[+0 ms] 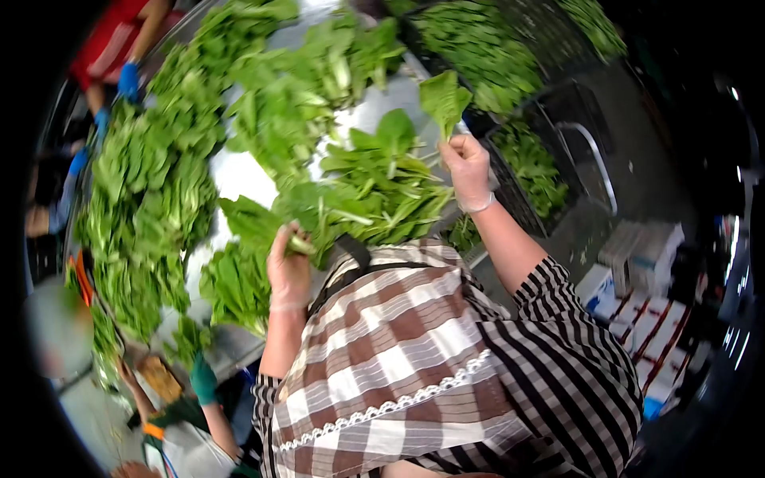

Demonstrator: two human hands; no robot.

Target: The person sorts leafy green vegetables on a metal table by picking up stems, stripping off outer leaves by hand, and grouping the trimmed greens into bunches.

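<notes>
My right hand [467, 171], in a thin clear glove, pinches the stem of a single green leaf [444, 99] and holds it up above the table. My left hand [288, 267], also gloved, grips the stem end of a bunch of leafy greens [253, 223] just in front of my checked apron [390, 358]. Between both hands lies a loose heap of greens [374, 187] on the shiny metal table [239, 177].
Large piles of greens [143, 199] cover the table's left side and far end [303, 72]. Black crates of greens [530, 163] stand at the right. Other people's arms, one in blue gloves [127, 80], work at the left. Boxes [645, 319] sit on the floor at right.
</notes>
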